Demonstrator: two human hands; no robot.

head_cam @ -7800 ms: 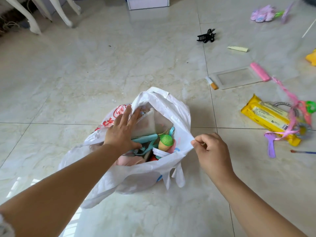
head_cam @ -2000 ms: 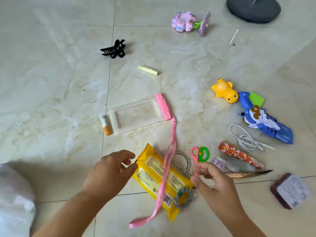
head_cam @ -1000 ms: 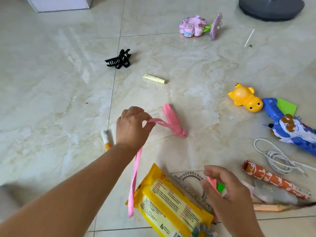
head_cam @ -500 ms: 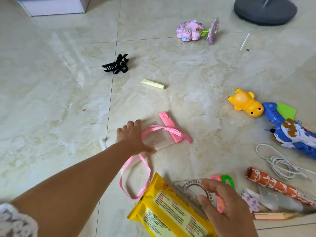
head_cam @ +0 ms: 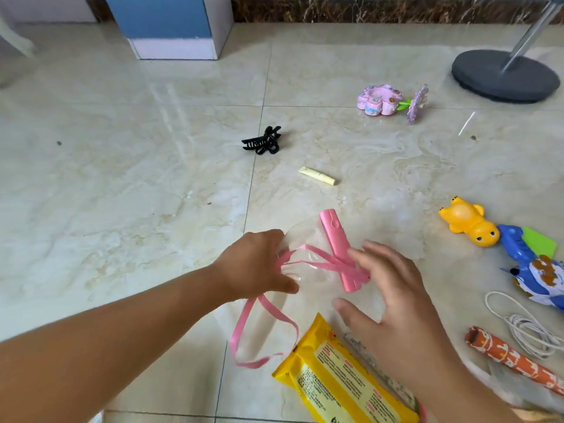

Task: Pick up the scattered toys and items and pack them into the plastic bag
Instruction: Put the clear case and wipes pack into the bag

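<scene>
Pouch [head_cam: 308, 257], clear with pink clasp and ribbon strap, is lifted off the floor now, pinched by left hand [head_cam: 259, 267]; right hand [head_cam: 393, 294], fingers spread, has moved beside it.

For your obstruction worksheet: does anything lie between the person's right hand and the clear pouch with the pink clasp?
Nothing visible does. The right hand is open beside the clear pouch, its fingers reaching the pink clasp. The left hand already grips the pouch and its pink strap. The yellow packet lies nearer, outside that gap.

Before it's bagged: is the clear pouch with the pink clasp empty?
Looks empty: floor tile shows through the clear pouch, only its pink strap lying across it.
</scene>
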